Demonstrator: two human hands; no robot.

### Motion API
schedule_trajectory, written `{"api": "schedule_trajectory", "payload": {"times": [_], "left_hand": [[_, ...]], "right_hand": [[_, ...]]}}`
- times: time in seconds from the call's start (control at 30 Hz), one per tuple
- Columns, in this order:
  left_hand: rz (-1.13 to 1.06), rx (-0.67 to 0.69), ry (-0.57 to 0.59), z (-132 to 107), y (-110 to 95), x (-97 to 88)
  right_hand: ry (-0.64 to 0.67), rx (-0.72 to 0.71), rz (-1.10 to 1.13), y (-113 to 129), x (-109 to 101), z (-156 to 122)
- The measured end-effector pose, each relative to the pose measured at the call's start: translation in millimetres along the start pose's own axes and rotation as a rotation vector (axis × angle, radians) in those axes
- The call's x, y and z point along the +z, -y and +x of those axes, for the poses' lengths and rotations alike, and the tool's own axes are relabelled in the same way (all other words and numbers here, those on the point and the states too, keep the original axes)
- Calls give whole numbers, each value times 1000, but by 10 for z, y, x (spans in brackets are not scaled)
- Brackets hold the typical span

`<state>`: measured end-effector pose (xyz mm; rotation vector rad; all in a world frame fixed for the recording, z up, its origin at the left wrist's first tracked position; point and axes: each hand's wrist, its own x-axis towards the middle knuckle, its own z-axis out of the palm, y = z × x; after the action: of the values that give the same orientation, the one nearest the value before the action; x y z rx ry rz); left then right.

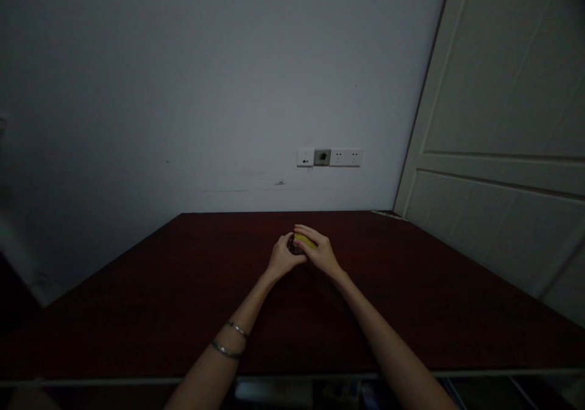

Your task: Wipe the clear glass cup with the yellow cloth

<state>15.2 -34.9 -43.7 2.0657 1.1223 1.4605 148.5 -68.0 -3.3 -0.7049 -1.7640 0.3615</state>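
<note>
Both hands meet over the middle of the dark red table, around what looks like a small jar (293, 247) with a dark, glassy body. My left hand (280, 258) wraps its fingers and thumb about that body from the left. On the upper right of it sits a yellow lid (305, 239), gripped by my right hand (322, 253) with the fingers over the far side and the thumb on the near side. Fingers cover much of the jar, and the dim light hides its contents.
The dark red table (183, 288) reaches back to a pale wall (205, 93). Sockets and switches (329, 157) are set in the wall. A white panelled door (498, 123) stands along the right side. Blurred items show below the table's front edge.
</note>
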Motion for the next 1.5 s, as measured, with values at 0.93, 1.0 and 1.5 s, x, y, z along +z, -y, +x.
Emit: {"api": "schedule_trajectory", "payload": {"times": [0.93, 1.0, 1.5], "left_hand": [[45, 53, 85, -58, -168, -48], [29, 57, 77, -56, -161, -39], [-45, 42, 72, -78, -242, -51]], "right_hand": [[-213, 291, 185, -270, 20, 67], [-174, 218, 147, -218, 11, 56], [-287, 195, 116, -161, 26, 57]]}}
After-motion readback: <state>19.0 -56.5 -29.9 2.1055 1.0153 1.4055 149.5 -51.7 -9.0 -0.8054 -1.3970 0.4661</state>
